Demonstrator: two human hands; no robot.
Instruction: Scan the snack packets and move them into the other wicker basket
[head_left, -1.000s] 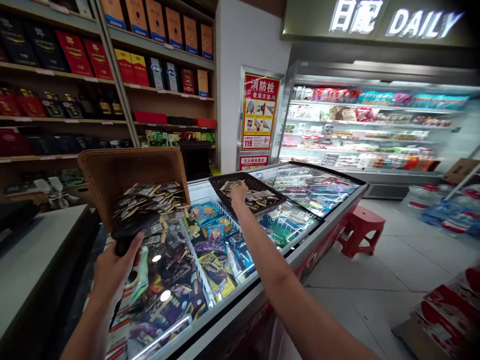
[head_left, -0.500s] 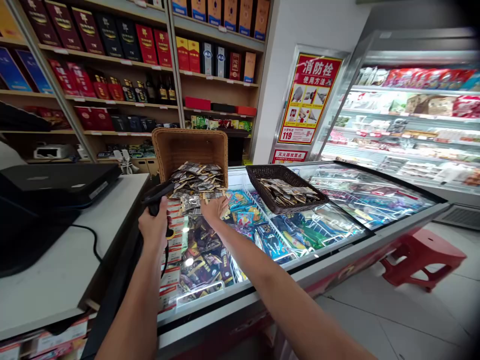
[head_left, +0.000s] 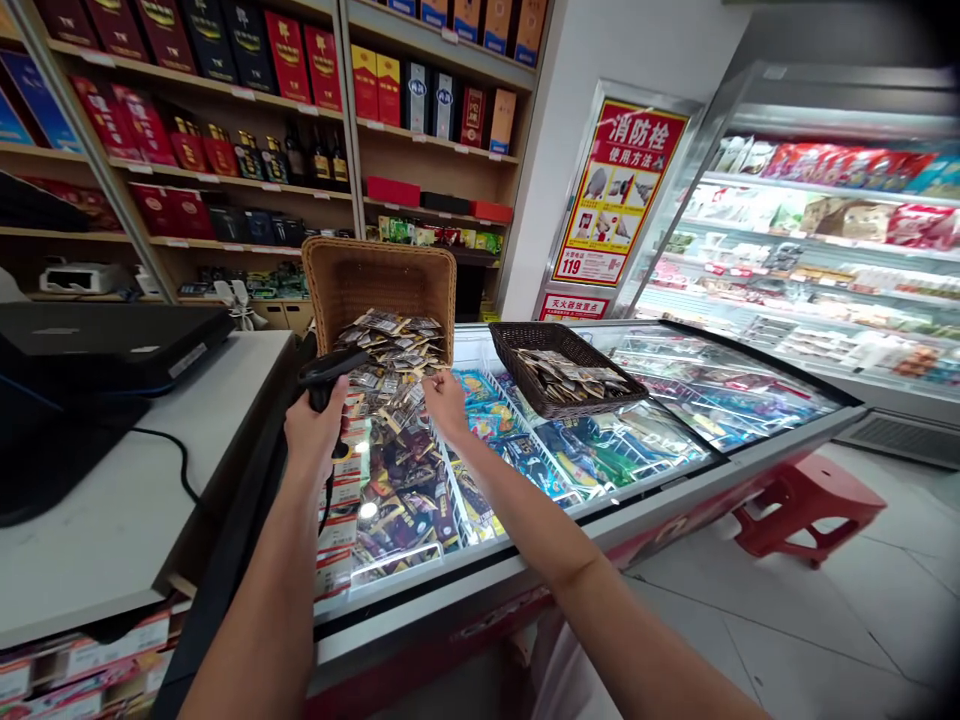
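My left hand is wrapped round the handle of a black barcode scanner, whose head points right toward the packets; its cable hangs below. A tan wicker basket lies tipped toward me on the freezer glass, with a heap of small snack packets spilling from its mouth. At the right edge of that heap is my right hand, its fingers curled together against the packets. What lies between those fingertips is hard to see. To the right stands a dark brown wicker tray holding similar packets.
The chest freezer has a glass top over bagged ice creams. At left is a white counter with a black checkout machine. Shelves of boxed bottles stand behind. A red stool is on the floor at right.
My right hand has drawn back slightly to the right, its spread fingers now curled in. The packets in front of the basket have shifted and spread. My left hand still holds the scanner.
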